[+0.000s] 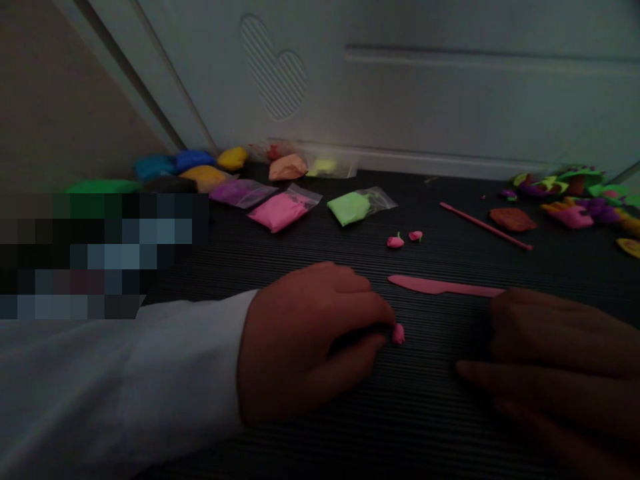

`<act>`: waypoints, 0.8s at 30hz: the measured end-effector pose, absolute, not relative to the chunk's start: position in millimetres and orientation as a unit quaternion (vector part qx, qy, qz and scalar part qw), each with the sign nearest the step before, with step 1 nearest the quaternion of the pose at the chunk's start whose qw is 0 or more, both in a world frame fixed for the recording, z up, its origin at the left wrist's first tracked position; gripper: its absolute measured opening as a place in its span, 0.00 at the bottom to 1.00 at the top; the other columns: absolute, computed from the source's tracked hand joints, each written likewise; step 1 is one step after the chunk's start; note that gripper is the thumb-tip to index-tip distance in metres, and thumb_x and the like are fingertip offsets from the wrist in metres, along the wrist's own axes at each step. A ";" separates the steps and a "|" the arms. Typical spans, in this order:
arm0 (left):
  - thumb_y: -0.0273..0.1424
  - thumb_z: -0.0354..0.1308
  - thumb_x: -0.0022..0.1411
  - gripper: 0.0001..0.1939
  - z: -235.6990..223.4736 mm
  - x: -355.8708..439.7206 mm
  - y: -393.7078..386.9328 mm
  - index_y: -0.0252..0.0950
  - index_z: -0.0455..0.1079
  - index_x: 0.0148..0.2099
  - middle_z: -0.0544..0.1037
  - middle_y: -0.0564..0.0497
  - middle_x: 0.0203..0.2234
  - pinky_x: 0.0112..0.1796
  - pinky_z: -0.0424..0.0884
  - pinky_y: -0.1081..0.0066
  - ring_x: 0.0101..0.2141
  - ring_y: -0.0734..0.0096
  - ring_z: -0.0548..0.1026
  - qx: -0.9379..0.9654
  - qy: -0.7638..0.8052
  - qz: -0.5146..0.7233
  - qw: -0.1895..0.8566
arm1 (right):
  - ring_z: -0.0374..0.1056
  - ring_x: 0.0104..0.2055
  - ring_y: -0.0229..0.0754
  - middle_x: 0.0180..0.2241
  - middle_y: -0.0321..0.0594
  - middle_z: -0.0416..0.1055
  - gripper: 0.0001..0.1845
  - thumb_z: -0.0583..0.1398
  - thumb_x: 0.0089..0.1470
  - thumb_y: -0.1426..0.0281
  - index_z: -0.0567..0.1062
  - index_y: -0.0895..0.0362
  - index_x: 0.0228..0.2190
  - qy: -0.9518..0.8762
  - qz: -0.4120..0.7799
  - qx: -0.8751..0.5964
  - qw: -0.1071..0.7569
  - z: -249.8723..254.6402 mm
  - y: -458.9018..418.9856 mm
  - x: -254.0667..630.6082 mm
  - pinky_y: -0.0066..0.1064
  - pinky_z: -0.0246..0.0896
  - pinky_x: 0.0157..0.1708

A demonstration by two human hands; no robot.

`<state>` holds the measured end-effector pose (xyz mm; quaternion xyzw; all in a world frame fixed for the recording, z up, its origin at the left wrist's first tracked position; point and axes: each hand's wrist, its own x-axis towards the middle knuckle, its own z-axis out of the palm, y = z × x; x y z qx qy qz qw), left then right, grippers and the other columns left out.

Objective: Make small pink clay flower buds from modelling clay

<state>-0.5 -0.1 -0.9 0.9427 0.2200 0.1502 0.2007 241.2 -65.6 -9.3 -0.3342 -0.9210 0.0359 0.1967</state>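
Observation:
My left hand [310, 340], in a white sleeve, rests on the dark ribbed surface [425, 413] and pinches a small pink clay piece [398, 333] between thumb and forefinger. At the lower right my right hand [555, 367] lies on the surface, its fingers stretched leftward and holding nothing. A pink plastic knife [445, 287] lies just beyond both hands. Two small pink clay buds [395, 242] [415, 235] sit further back.
Bags of coloured clay lie behind: pink [280, 211], green [350, 207], purple [240, 192], orange [287, 167], yellow [233, 158] and blue [193, 159]. A thin pink stick [485, 227] and finished clay shapes [575, 197] are at the right. A white panel [400, 80] stands behind.

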 end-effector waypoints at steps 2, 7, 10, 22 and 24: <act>0.24 0.52 0.56 0.09 -0.8 -0.4 0.0 0.34 0.69 0.39 0.69 0.54 0.28 0.32 0.55 0.72 0.31 0.73 0.64 0.943 0.219 0.150 0.200 | 0.63 0.30 0.38 0.28 0.35 0.68 0.12 0.56 0.51 0.74 0.71 0.54 0.39 -0.920 0.040 -0.336 0.197 -10.2 -65.8 241.9 0.36 0.55 0.34; 0.24 0.52 0.55 0.09 -0.8 -0.4 0.5 0.34 0.69 0.40 0.69 0.54 0.28 0.32 0.55 0.72 0.30 0.74 0.64 0.943 0.218 0.152 0.202 | 0.63 0.30 0.39 0.28 0.36 0.67 0.15 0.55 0.52 0.73 0.69 0.55 0.43 -0.921 0.039 -0.348 0.172 -10.4 -65.0 242.8 0.38 0.55 0.34; 0.24 0.52 0.55 0.09 -0.7 -0.5 0.7 0.34 0.69 0.39 0.69 0.54 0.28 0.32 0.55 0.72 0.30 0.74 0.64 0.942 0.221 0.151 0.200 | 0.64 0.31 0.39 0.28 0.36 0.69 0.11 0.53 0.53 0.72 0.70 0.54 0.39 -0.921 0.013 -0.337 0.195 -9.5 -65.9 241.2 0.39 0.54 0.38; 0.24 0.52 0.55 0.09 1.1 -0.3 0.2 0.35 0.68 0.40 0.70 0.54 0.29 0.32 0.56 0.73 0.31 0.73 0.64 0.946 0.221 0.142 0.192 | 0.66 0.31 0.40 0.30 0.36 0.71 0.12 0.54 0.52 0.72 0.70 0.54 0.40 -0.923 -0.011 -0.334 0.191 -9.9 -66.9 241.2 0.38 0.55 0.37; 0.23 0.52 0.55 0.09 1.9 -0.2 0.1 0.35 0.68 0.40 0.70 0.53 0.29 0.32 0.57 0.73 0.31 0.73 0.65 0.946 0.223 0.139 0.192 | 0.66 0.35 0.42 0.33 0.38 0.70 0.14 0.54 0.52 0.72 0.69 0.54 0.42 -0.919 -0.012 -0.350 0.181 -8.9 -68.5 244.6 0.38 0.55 0.39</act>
